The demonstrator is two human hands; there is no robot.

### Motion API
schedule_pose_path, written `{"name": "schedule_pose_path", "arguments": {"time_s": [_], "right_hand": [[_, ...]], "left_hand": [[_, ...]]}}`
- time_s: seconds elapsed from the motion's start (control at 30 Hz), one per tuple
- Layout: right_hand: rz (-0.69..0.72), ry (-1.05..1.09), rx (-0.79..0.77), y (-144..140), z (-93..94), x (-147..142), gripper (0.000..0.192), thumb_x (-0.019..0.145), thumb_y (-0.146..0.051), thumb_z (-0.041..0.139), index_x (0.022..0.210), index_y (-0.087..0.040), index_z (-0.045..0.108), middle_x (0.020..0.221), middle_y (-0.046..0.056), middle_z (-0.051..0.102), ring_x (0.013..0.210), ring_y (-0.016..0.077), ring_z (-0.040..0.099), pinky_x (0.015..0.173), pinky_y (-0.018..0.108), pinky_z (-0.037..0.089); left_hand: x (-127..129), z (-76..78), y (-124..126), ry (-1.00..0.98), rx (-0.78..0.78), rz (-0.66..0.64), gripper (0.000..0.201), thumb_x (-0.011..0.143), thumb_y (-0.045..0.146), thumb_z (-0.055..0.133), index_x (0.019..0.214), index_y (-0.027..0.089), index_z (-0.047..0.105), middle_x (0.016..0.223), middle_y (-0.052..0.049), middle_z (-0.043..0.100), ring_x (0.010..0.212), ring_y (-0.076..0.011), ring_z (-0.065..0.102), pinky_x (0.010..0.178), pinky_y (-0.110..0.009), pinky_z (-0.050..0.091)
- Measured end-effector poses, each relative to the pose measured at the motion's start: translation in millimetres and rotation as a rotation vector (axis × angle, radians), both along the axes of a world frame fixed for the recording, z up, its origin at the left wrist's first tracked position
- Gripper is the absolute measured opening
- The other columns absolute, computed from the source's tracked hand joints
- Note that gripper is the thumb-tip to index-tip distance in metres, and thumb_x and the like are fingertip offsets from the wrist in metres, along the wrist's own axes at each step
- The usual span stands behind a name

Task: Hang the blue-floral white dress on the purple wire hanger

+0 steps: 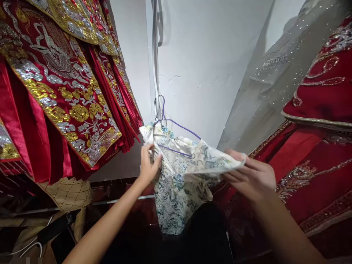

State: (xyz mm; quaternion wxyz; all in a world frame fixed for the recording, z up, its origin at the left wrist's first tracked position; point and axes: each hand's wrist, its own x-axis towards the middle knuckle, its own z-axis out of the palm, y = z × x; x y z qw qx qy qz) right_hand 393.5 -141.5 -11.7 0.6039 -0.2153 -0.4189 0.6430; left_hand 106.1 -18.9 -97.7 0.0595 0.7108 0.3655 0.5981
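Both arms reach up: left hand [148,165] pinches the collar side and right hand [251,178] grips the other shoulder of the pale patterned garment [181,176], already on its purple hanger [176,126] by the wall, though not yet straightened.

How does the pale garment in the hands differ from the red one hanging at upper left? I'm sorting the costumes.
The pale floral garment is cream with blue-green print; the red embroidered robe is deep red with gold and silver embroidery. The pale one sits on a purple hanger, held by the left hand and right hand; the robe hangs untouched. Both look glossy.
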Motion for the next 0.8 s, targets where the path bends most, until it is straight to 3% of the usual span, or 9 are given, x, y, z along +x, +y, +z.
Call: {"name": "schedule_pose_path", "arguments": {"time_s": [0.1,0.2,0.27,0.33,0.4,0.47,0.67,0.8], "right_hand": [[0.195,0.135,-0.052,-13.4,-25.9,1.4,0.016,0.082,-0.027,0.067,0.073,-0.019,0.056,0.043,-0.010,0.012,0.039,0.0068,0.013,0.044,0.023,0.021],[0.342,0.164,-0.116,-14.3,-42.4,-10.2,0.014,0.082,-0.028,0.065,0.075,-0.018,0.059,0.042,-0.009,0.018,0.039,0.0073,0.016,0.044,0.023,0.021],[0.397,0.138,-0.146,-10.9,-49.3,-20.0,0.015,0.081,-0.029,0.064,0.072,-0.018,0.059,0.042,-0.009,0.019,0.039,0.0081,0.019,0.044,0.024,0.022],[0.425,0.087,-0.143,-6.7,-54.6,-26.6,0.015,0.079,-0.028,0.063,0.068,-0.017,0.059,0.041,-0.008,0.021,0.039,0.0082,0.021,0.046,0.025,0.022],[0.436,0.037,-0.130,-2.6,-60.8,-27.7,0.016,0.077,-0.027,0.061,0.064,-0.017,0.059,0.039,-0.008,0.021,0.038,0.0083,0.022,0.046,0.026,0.022],[0.401,0.020,-0.149,1.2,-69.7,-23.7,0.016,0.075,-0.026,0.060,0.062,-0.017,0.058,0.040,-0.008,0.021,0.039,0.0089,0.023,0.048,0.027,0.022],[0.183,0.083,-0.285,15.3,-106.6,-18.7,0.019,0.072,-0.028,0.061,0.058,-0.019,0.054,0.046,-0.007,0.020,0.044,0.0096,0.022,0.051,0.028,0.024],[0.014,0.062,-0.265,24.7,-120.2,-50.0,0.021,0.073,-0.029,0.061,0.056,-0.020,0.051,0.050,-0.008,0.022,0.044,0.0082,0.014,0.049,0.028,0.025]], "left_hand": [[-11.6,34.7,32.4,-0.005,-0.001,0.216,0.074,0.086,0.046,0.064,0.146,0.020,0.030,0.148,-0.019,0.034,0.141,-0.0322,0.031,0.117,-0.050,0.024],[-23.0,59.8,72.1,0.079,-0.173,0.258,0.085,0.080,0.049,0.067,0.151,0.027,0.026,0.159,-0.015,0.019,0.147,-0.0363,0.018,0.116,-0.057,0.021],[-26.1,67.5,95.9,0.098,-0.325,0.253,0.070,0.080,0.049,0.064,0.144,0.029,0.042,0.160,-0.012,0.023,0.146,-0.0384,0.022,0.114,-0.058,0.025],[-26.4,70.1,113.7,0.071,-0.441,0.157,0.052,0.083,0.046,0.059,0.129,0.024,0.060,0.151,-0.012,0.042,0.138,-0.0367,0.037,0.112,-0.053,0.031],[-27.7,70.0,123.9,-0.004,-0.501,0.005,0.041,0.085,0.042,0.053,0.115,0.018,0.068,0.131,-0.011,0.062,0.122,-0.0309,0.053,0.107,-0.044,0.039],[-33.4,67.9,127.5,-0.099,-0.519,-0.061,0.037,0.085,0.038,0.049,0.104,0.015,0.071,0.112,-0.009,0.071,0.110,-0.0278,0.060,0.100,-0.037,0.043],[-72.6,43.0,113.9,-0.315,-0.612,0.124,0.022,0.073,0.034,0.062,0.059,0.017,0.061,0.077,-0.012,0.070,0.101,-0.0346,0.061,0.090,-0.037,0.044],[-84.6,13.1,87.1,-0.556,-0.683,0.138,0.016,0.074,0.028,0.056,0.063,0.017,0.061,0.064,-0.004,0.065,0.079,-0.0255,0.064,0.079,-0.033,0.048]]}}
